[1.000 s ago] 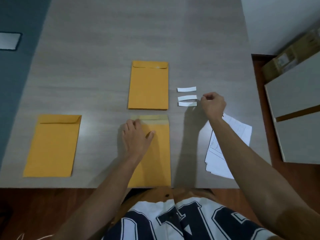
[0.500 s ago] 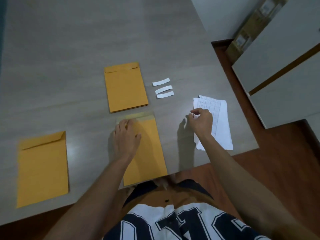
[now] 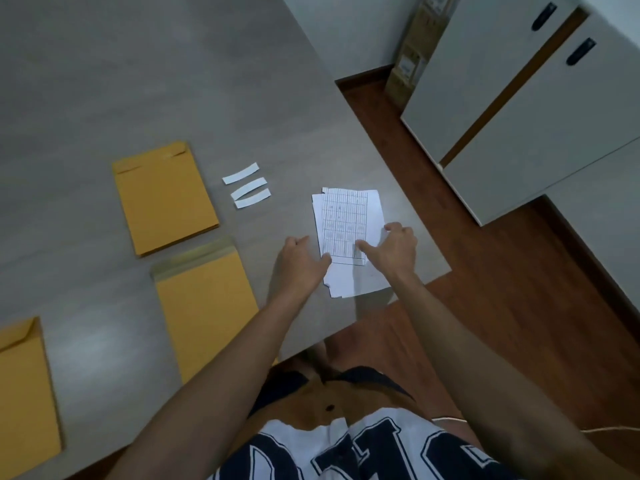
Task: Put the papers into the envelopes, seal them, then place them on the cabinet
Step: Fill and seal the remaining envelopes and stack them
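Paper-loading step: both hands meet at the stack of papers (image 3: 348, 233), which lies near the table's (image 3: 173, 81) right edge. The left hand (image 3: 300, 263) touches its left margin with loosely curled fingers; the right hand (image 3: 393, 249) pinches the top sheet. Judged next: lift one sheet leftward into the open envelope (image 3: 207, 306) left of the stack.
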